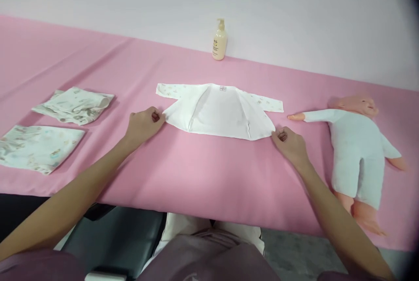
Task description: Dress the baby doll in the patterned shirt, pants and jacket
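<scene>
Where spread open: white shirt (219,113), flat on pink cloth (203,176).
Left hand (145,126): pinching one lower corner, fingers together.
Right hand (290,143): pinching the other lower corner, likewise.
Pump bottle (219,44): upright, beyond.
Doll (356,150): lying near one cuff.

Arms (94,179) reach forward, forearms (330,207) angled inward; left hand (143,125) and right hand (292,145) well apart, each pinching, fingers (156,114) curled.

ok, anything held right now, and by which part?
Yes, the small white long-sleeved cloth jacket: left hand pinches its left outer front corner, right hand its right one.
</scene>
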`<state>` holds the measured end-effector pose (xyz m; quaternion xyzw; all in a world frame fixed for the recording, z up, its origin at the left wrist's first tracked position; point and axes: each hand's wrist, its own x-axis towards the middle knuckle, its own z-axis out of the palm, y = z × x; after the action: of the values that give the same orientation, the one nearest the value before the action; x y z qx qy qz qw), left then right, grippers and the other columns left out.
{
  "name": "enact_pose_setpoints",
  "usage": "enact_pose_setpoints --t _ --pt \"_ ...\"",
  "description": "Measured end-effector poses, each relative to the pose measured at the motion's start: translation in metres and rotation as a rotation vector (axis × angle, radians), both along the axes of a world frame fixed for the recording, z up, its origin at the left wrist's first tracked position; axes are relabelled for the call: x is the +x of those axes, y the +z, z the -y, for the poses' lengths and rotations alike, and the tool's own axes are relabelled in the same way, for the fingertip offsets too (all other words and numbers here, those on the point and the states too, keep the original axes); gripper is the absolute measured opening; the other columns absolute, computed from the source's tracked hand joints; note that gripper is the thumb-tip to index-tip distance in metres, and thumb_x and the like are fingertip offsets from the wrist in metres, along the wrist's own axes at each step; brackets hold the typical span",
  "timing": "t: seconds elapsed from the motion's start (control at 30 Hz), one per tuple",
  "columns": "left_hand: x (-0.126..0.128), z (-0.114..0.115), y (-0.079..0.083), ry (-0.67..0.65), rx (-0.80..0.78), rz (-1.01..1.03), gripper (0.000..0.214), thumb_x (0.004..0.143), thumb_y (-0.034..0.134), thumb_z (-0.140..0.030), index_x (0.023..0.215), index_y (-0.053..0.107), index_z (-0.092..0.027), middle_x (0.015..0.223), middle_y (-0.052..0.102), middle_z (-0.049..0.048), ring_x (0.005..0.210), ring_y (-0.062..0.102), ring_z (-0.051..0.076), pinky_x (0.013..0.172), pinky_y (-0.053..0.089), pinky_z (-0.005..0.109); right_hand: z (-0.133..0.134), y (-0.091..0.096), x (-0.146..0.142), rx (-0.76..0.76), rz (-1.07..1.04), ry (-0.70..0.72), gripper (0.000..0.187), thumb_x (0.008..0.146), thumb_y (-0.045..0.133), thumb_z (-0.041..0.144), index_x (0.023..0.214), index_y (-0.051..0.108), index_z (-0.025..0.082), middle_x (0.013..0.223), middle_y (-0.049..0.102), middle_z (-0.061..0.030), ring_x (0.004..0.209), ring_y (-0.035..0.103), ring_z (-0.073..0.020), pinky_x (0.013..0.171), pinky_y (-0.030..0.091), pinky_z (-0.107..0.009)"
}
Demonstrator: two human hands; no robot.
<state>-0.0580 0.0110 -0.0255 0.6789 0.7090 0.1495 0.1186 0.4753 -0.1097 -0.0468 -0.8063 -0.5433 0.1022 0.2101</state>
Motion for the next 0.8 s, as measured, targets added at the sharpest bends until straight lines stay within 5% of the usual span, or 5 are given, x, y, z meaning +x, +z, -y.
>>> enact_pose_setpoints --t 0.23,0.4,0.5,0.63,0.8 --pt "0.039 0.001 -0.014 -0.321 0.325 -0.025 0.040 0.113 0.060 -0.046 0.142 0.072 -0.021 0.160 0.069 0.0190 0.155 0.059 0.044 0.136 0.045 0.064 -0.008 0.001 -0.046 0.363 0.171 0.305 0.042 0.111 0.058 0.054 0.135 0.068 0.021 0.138 0.078 -0.0210 0.129 0.072 -0.0421 0.117 0.058 -0.062" --pt "0.073 -0.004 -0.034 -0.664 0.142 -0.020 0.076 0.123 0.038 -0.061 0.186 0.043 -0.018 0.198 0.032 0.0149 0.185 0.029 0.038 0.151 0.025 0.063 -0.035 -0.011 -0.075 0.161 0.144 0.606 0.073 0.121 0.043 0.061 0.185 0.044 0.025 0.194 0.043 -0.0140 0.182 0.037 -0.0378 0.148 0.036 -0.065" --pt "0.074 -0.004 -0.044 -0.701 0.098 -0.044 0.080 0.126 0.029 -0.062 0.193 0.031 -0.019 0.201 0.023 0.0116 0.189 0.018 0.035 0.155 0.013 0.061 -0.037 -0.023 -0.075 0.008 0.151 0.670 0.078 0.124 0.029 0.062 0.194 0.028 0.028 0.201 0.025 -0.0091 0.189 0.022 -0.0344 0.153 0.023 -0.067" --pt "0.070 -0.011 -0.040 -0.684 0.119 -0.002 0.084 0.123 0.034 -0.072 0.190 0.038 -0.021 0.196 0.036 0.0156 0.183 0.031 0.041 0.151 0.024 0.068 -0.036 -0.021 -0.073 0.023 0.153 0.637 0.081 0.125 0.022 0.067 0.196 0.024 0.029 0.203 0.018 -0.0061 0.190 0.017 -0.0330 0.155 0.014 -0.066" --pt "0.092 -0.067 -0.022 -0.627 0.259 0.048 0.088 0.121 0.038 -0.070 0.181 0.050 -0.008 0.185 0.050 0.0250 0.175 0.045 0.044 0.147 0.035 0.065 -0.091 -0.005 -0.076 0.158 0.136 0.486 0.086 0.123 0.021 0.070 0.196 0.021 0.024 0.202 0.024 -0.0095 0.188 0.023 -0.0331 0.154 0.022 -0.064"
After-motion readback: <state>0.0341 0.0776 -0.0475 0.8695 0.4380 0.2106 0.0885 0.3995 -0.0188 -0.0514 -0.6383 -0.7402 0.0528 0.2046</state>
